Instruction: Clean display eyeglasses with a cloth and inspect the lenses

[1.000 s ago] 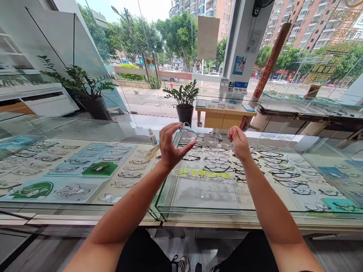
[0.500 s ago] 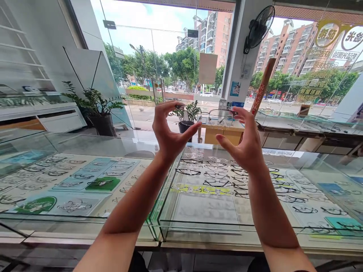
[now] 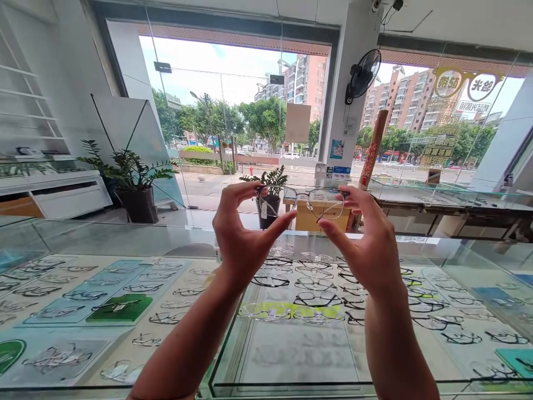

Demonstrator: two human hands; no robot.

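Observation:
A pair of eyeglasses [image 3: 303, 193] with thin rims and a dark upper edge is held up in front of me, above the glass display case. My left hand [image 3: 239, 241] grips its left end with fingertips at the top corner, the thumb stretched out below the lens. My right hand [image 3: 370, 239] has its fingers at the right top corner and its thumb by the lower rim of the right lens. The lenses are see-through and both face me. A small white tag [image 3: 264, 210] appears behind the left lens. The temples are mostly hidden.
Below my arms, the glass display case [image 3: 291, 364] holds many frames in rows, some on a green pad [image 3: 120, 308]. Beyond stand potted plants [image 3: 137, 204], a cardboard-coloured box [image 3: 306, 219], a red-brown post [image 3: 373, 147] and another glass counter [image 3: 416, 195]. A wall fan [image 3: 364, 76] hangs from the pillar.
My view has tilted upward, so the room sits lower in the picture. The eyeglasses and both hands appear lower too, and both lenses now show more clearly. My right thumb is closer to the rim.

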